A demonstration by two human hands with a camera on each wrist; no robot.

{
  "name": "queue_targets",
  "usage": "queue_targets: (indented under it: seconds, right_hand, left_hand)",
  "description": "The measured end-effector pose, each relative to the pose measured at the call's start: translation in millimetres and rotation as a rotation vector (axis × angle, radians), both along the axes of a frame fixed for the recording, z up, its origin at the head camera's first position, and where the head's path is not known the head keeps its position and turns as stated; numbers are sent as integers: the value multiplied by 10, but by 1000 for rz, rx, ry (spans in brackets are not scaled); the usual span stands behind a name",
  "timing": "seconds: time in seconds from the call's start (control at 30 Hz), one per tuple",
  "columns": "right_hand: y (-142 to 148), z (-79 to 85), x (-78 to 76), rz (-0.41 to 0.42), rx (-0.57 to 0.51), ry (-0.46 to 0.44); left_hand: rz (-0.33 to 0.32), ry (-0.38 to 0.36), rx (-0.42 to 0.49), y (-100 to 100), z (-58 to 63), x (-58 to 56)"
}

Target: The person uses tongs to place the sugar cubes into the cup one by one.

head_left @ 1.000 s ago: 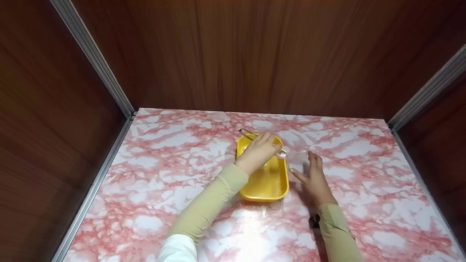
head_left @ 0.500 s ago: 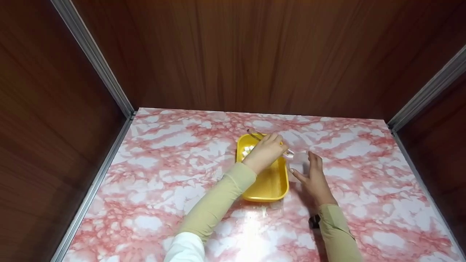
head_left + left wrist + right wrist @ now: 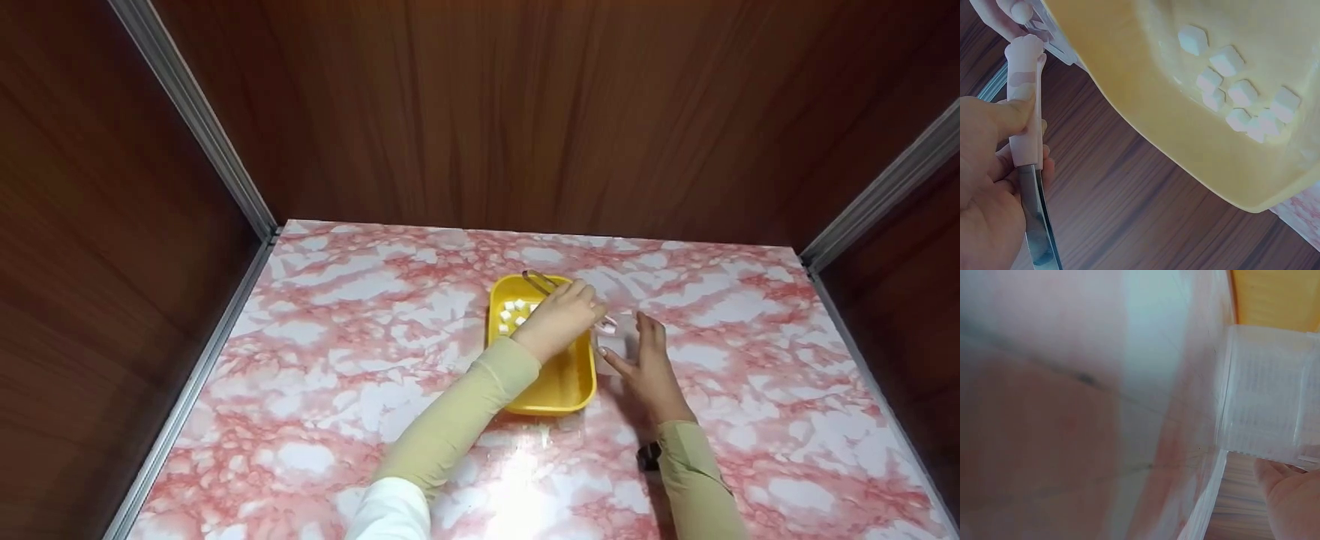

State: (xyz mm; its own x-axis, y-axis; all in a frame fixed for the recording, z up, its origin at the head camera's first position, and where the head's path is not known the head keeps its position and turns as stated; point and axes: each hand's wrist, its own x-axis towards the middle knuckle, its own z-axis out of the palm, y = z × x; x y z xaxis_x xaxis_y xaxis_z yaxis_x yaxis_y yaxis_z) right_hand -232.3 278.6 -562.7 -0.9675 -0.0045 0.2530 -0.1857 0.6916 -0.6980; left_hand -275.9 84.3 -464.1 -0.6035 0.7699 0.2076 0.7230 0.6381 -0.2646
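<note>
My left hand [image 3: 562, 319] grips a pair of tongs [image 3: 1032, 208] with metal arms and pink tips [image 3: 1024, 67]. In the head view the tips lie past the right rim of a yellow tray [image 3: 551, 411], over a clear plastic container [image 3: 616, 346]. A small white patch shows at them; I cannot tell whether a cube is pinched there. My right hand [image 3: 651, 371] holds the clear container, thumb on the near side and fingers at the far side. Several white cubes [image 3: 1243, 93] lie at the tray's far end, some hidden by my left hand in the head view.
The table [image 3: 337, 337] has a red and white marbled top. Brown wood-grain panels [image 3: 480, 112] with metal edge strips [image 3: 199, 112] stand around its back and sides. A dark device [image 3: 649, 455] sits at my right wrist.
My left hand and the tongs have moved right, from over the tray to over the clear container, uncovering the white cubes in the tray. My right hand has stayed in place.
</note>
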Motion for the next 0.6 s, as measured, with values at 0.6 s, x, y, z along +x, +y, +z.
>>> queue_targets:
  seconds: [0.6]
  right_hand:
    - [1, 18, 5, 4, -8, -22]
  left_hand:
    - [7, 33, -31, 100, -44, 18]
